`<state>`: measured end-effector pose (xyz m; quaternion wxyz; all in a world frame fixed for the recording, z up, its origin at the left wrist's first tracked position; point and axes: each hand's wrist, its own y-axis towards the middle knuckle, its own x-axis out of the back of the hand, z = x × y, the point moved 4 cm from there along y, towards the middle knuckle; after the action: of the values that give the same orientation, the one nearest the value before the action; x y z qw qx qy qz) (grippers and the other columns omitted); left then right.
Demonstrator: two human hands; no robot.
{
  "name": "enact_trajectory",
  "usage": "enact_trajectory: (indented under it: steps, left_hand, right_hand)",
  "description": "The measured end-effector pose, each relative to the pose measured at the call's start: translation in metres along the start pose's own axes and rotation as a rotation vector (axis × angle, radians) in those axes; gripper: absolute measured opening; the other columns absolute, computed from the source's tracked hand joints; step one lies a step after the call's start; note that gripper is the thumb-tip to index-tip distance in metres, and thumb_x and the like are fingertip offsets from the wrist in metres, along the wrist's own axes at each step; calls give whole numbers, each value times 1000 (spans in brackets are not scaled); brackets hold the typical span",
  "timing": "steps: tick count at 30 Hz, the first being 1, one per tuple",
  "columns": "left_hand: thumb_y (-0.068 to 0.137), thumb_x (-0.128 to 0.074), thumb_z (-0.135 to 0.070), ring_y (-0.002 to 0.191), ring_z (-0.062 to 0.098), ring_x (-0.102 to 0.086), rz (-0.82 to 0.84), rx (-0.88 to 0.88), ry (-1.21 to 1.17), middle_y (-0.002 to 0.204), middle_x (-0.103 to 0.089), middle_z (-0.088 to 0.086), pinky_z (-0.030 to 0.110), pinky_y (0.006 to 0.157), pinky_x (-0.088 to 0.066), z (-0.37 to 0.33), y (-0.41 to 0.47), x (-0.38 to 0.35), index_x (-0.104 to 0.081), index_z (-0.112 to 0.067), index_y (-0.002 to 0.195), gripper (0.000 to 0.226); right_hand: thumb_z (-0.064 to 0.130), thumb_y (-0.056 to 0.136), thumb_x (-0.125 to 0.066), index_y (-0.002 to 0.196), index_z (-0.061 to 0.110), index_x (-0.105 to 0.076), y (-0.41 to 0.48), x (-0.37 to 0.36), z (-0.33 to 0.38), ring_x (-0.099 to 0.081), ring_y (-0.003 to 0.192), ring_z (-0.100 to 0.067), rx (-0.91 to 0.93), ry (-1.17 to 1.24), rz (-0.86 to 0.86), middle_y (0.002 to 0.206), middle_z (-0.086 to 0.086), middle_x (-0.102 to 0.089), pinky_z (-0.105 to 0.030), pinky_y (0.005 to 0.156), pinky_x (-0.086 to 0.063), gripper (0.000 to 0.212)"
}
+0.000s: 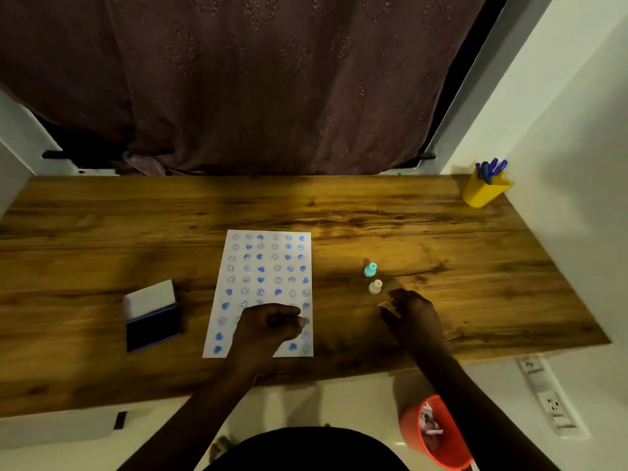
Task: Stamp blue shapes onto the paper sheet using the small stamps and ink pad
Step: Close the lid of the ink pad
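Observation:
A white paper sheet (pixel 265 266) lies on the wooden desk, covered with rows of blue hearts and smiley faces. My left hand (pixel 270 326) rests on its lower part as a closed fist, hiding some prints. To the left stands the open ink pad (pixel 153 321), its dark blue pad facing up and its white lid raised. Right of the sheet stand a teal stamp (pixel 370 269) and a cream stamp (pixel 375 287). Just below them my right hand (pixel 409 312) pinches a small pink stamp (pixel 385 304) at its fingertips, low over the desk.
A yellow cup (pixel 484 192) of blue pens stands at the desk's far right corner. A dark curtain hangs behind the desk (pixel 441 232). An orange bin (pixel 435 433) sits on the floor below the right front edge. A white wall borders the right side.

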<state>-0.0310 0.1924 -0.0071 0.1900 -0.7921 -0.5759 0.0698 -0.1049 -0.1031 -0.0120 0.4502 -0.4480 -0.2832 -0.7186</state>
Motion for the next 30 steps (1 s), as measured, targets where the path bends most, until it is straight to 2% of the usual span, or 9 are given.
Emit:
enact_trajectory:
  steps: [6, 11, 13, 15, 18, 21, 24, 28, 30]
  left_hand:
    - [77, -88, -9, 85, 23, -80, -54, -16, -30, 87, -83, 1, 51, 87, -64, 2, 3, 24, -80, -25, 88, 21]
    - [83, -81, -2, 96, 44, -74, -135, -26, -112, 99, -78, 25, 56, 91, -61, 2, 1, 63, -77, -5, 101, 19]
    - [83, -81, -1, 97, 46, -74, -176, -15, -120, 100, -77, 28, 54, 91, -61, 5, 0, 80, -76, 0, 105, 22]
    - [81, -82, -1, 93, 45, -75, -233, -8, -123, 95, -78, 26, 52, 88, -62, 8, -3, 100, -77, 1, 105, 24]
    - [82, -83, -2, 87, 38, -77, -303, -23, -86, 89, -79, 16, 51, 85, -63, 17, -7, 133, -79, -13, 93, 16]
    - [83, -78, 5, 89, 37, -75, -360, -20, -87, 86, -78, 3, 52, 85, -62, 32, -8, 169, -75, -25, 84, 30]
    - [85, -79, -2, 87, 35, -77, -429, -12, -57, 89, -78, 6, 53, 84, -63, 45, -8, 206, -74, -27, 86, 25]
    - [85, -81, -7, 81, 33, -77, -494, -25, 8, 87, -78, 11, 55, 83, -63, 59, -8, 248, -77, -31, 83, 24]
    - [81, -78, -19, 71, 15, -77, -494, -40, 75, 72, -80, -8, 34, 69, -65, 59, -9, 263, -79, -40, 72, 24]
  right_hand:
    - [19, 89, -74, 107, 8, -73, 3, 14, 50, -70, 86, -25, 145, 56, -138, 99, -10, -74, -40, 74, -58, 21]
    - [15, 92, -72, 98, 10, -75, 7, 3, 119, -67, 75, -20, 261, 175, -92, 91, -7, -74, -37, 70, -57, 9]
    - [15, 92, -71, 103, 13, -76, 7, -10, 146, -67, 78, -14, 277, 226, -39, 99, -4, -76, -25, 71, -56, 13]
    - [20, 94, -70, 112, 16, -77, 6, -25, 171, -65, 82, -4, 262, 274, 7, 105, 0, -77, -4, 72, -45, 19]
    - [26, 95, -70, 114, 16, -77, 7, -47, 205, -68, 88, -2, 244, 335, 86, 109, 2, -78, 1, 76, -41, 23]
    - [28, 96, -69, 113, 16, -77, 8, -70, 238, -73, 96, -9, 267, 352, 178, 111, 2, -78, -15, 88, -53, 22]
    - [27, 95, -69, 111, 17, -78, 9, -95, 268, -72, 103, -11, 278, 354, 247, 114, 3, -78, -27, 93, -57, 21]
    - [27, 94, -71, 103, 20, -79, 11, -128, 300, -69, 93, -4, 271, 340, 347, 105, 3, -79, -5, 77, -44, 15]
    - [28, 93, -71, 102, 21, -80, 12, -142, 316, -69, 91, -5, 261, 320, 380, 104, 5, -79, -2, 70, -38, 15]
